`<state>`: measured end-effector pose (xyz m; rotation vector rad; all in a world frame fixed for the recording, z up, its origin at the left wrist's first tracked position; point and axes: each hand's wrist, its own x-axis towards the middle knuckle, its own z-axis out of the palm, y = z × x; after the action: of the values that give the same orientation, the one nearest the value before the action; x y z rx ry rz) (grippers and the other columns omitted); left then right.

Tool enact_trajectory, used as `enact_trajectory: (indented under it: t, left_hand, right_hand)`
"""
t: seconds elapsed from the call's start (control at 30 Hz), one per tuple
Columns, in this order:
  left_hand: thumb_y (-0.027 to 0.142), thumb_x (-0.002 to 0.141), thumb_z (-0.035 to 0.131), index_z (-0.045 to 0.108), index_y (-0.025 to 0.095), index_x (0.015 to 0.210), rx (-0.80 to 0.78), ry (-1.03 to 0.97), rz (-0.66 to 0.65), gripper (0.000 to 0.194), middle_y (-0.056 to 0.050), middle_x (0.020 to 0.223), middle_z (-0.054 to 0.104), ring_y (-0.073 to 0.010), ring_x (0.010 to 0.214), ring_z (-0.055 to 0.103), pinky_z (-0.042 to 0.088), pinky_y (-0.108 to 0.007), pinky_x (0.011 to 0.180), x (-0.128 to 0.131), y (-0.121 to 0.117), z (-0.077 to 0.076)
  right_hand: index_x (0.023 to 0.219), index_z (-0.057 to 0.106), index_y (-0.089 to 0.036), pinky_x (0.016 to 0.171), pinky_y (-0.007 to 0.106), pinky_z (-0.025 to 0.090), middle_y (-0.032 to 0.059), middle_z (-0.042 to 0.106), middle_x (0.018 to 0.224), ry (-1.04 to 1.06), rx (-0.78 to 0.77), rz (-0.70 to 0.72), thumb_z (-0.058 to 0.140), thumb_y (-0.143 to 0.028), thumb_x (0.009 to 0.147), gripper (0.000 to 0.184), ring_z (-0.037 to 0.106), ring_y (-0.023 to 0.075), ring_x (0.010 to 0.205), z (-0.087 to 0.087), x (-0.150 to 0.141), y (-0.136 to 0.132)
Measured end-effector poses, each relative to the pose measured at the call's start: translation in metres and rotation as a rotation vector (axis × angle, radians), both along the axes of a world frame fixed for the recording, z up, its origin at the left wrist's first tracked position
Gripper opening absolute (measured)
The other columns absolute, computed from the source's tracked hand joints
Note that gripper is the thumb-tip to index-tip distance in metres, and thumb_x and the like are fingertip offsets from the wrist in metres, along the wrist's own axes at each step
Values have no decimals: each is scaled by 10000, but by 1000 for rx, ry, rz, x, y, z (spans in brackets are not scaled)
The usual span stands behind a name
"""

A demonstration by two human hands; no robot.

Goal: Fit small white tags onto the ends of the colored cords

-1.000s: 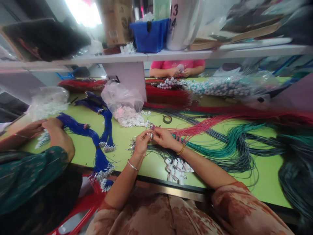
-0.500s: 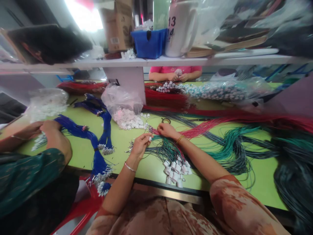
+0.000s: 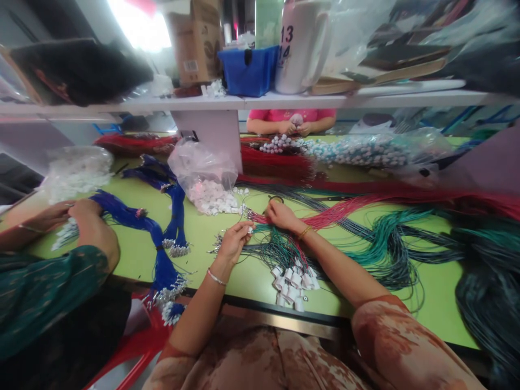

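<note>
Left hand (image 3: 233,241) stays pinched on a small white connector (image 3: 251,230), mid-surface. Right hand (image 3: 280,214) has parted from it and now closes on the red wire ends (image 3: 255,216) just beyond, likely drawing another. Finished connector bundle (image 3: 293,281) lies near the edge of the green surface (image 3: 211,233).

A: Views?
B: One only, head-worn, looking forward and down across the green table (image 3: 227,271). Close over the wearer's forearms at bottom edge.
A: Reach?
B: Wide: up to the shelf (image 3: 284,101), a co-worker's sleeve (image 3: 49,292) at left.
</note>
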<state>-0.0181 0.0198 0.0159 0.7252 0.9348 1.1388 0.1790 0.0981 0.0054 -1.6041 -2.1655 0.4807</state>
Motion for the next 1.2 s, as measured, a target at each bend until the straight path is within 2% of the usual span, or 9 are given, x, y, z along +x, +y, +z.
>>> enact_trajectory:
  t: [0.13,0.27,0.4,0.5,0.63,0.73,0.93,1.2]
  left_hand:
    - [267,629,792,728,125,851,5,4,-18,272,-71,837,694,-80,627,546,420,-206,589,2,0,-3]
    - [268,625,792,725,120,856,2,10,-14,283,-72,836,692,-75,619,540,411,-201,576,2,0,-3]
    - [252,620,794,723,126,850,-16,-3,16,272,-65,837,691,-77,632,543,423,-201,598,1,0,-1]
    - [259,647,775,721,133,851,4,-16,33,245,-59,848,684,-78,638,538,423,-204,603,2,0,0]
    - [271,674,756,711,129,867,30,-42,50,244,-45,820,663,-78,652,540,413,-202,614,5,0,-2]
    - [264,689,746,694,133,891,36,-61,61,246,-47,837,665,-76,656,539,415,-207,632,5,1,-4]
    - [242,676,750,642,155,913,25,-114,107,274,-42,893,670,-79,685,556,423,-208,654,4,4,-9]
    - [259,693,748,635,143,876,28,-149,76,244,-51,890,666,-92,713,573,432,-222,675,5,4,-13]
  right_hand:
    - [842,586,-167,605,246,286,58,642,808,4,-25,106,524,-269,838,119,497,148,677,1,-4,1]
    - [739,564,-169,595,249,272,57,624,755,-16,-50,94,508,-232,818,116,475,144,656,-4,-8,4]
    - [801,539,-156,619,237,312,36,591,729,170,38,18,426,-220,846,137,467,133,654,-5,0,4]
    - [787,538,-156,622,229,336,13,575,708,324,77,49,445,-259,835,147,463,123,652,1,0,0]
    - [775,565,-151,591,218,344,-2,576,691,468,50,153,492,-277,808,149,449,104,611,15,-14,-10]
    - [755,577,-145,559,209,333,-10,562,658,511,17,173,517,-284,796,156,437,94,581,22,-23,-19]
    - [754,595,-140,560,204,338,-8,567,672,621,-99,226,544,-298,775,167,440,94,595,20,-27,-34]
    - [670,564,-150,520,206,274,-33,472,591,555,-84,284,515,-265,768,158,358,85,546,19,-29,-49]
